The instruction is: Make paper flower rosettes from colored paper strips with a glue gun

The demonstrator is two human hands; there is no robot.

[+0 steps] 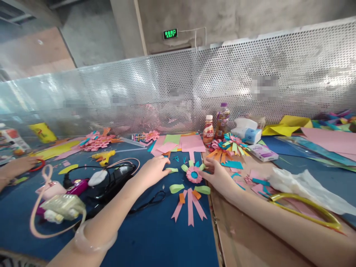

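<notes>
A pink paper rosette with a blue centre lies on the blue table cover, ringed by green paper loops. Pink and orange paper strips fan out below it. My left hand rests to the rosette's left, its fingertips on a green loop. My right hand touches the rosette's right edge with its fingertips. Neither hand lifts anything off the table.
A yellow glue gun, black cables and a pink gadget lie at left. Two bottles, a tissue pack, finished paper flowers and coloured sheets sit behind. Another person's hand is far left. A perforated metal screen closes the back.
</notes>
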